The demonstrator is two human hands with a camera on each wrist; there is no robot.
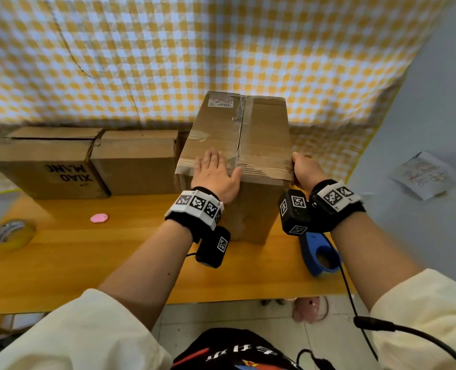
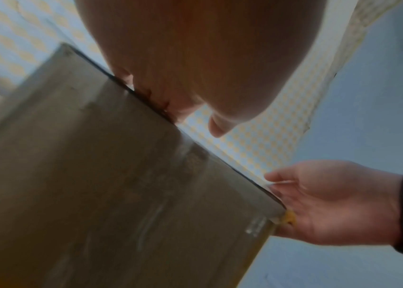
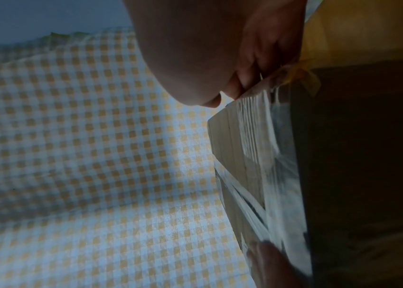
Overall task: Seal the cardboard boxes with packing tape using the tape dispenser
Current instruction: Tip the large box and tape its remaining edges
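Note:
A tall cardboard box [image 1: 251, 209] stands upright on the wooden table [image 1: 88, 257], with wrinkled clear tape [image 1: 259, 166] across the near end of its top. My left hand [image 1: 216, 169] lies flat on that top, fingers straight; from the left wrist view only its palm [image 2: 195, 58] shows over the box [image 2: 96, 175]. My right hand [image 1: 305, 169] clasps the box's top right edge over the tape's end, thumb on top and fingers curled down the side [image 3: 252, 64]. The blue tape dispenser [image 1: 319, 253] lies on the table beneath my right wrist, held by neither hand.
Two lower cardboard boxes [image 1: 51, 161] [image 1: 139, 161] sit side by side at the back left. A yellowish tape roll [image 1: 12, 233] lies at the table's left edge and a small pink object [image 1: 99, 217] nearby. A checked cloth [image 1: 221, 49] hangs behind.

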